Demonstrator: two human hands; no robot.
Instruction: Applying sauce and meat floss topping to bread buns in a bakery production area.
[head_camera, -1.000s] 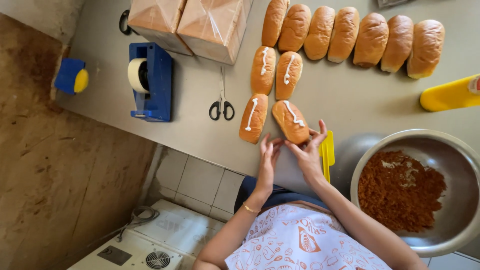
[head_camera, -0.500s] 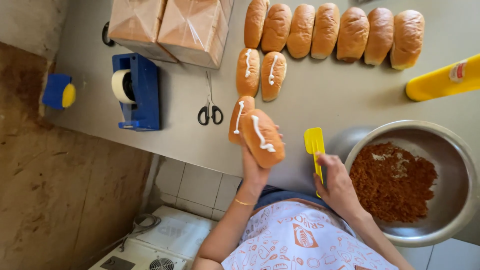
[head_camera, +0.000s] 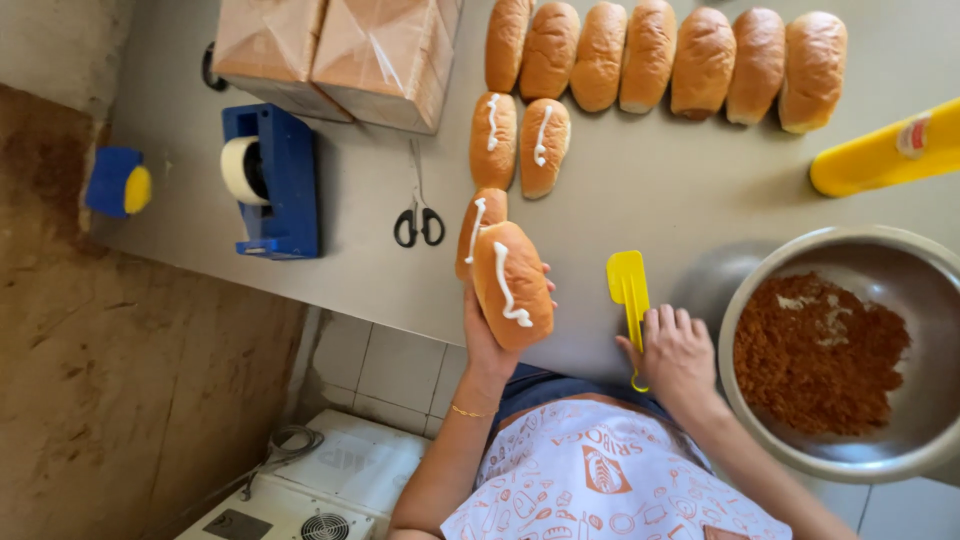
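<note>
The left hand (head_camera: 487, 335) is cupped under a bun (head_camera: 511, 284) that has a white line of cream along its top, gripping it from below and lifting it just above the near edge of the tabletop (head_camera: 650, 200). The right hand (head_camera: 678, 352) lies half-closed on the handle of a yellow spatula (head_camera: 629, 291), which rests flat at the near edge; its blade points away from the person. Just behind the held bun lies a second creamed bun (head_camera: 478, 226), and two more creamed buns (head_camera: 518, 142) sit farther back. A row of plain buns (head_camera: 665, 62) runs along the far edge. A steel bowl (head_camera: 770, 270) of brown crumbs sits at the near right corner, close beside the right hand. Scissors (head_camera: 418, 212) lie left of the buns, beside a blue tape dispenser (head_camera: 272, 180).
</note>
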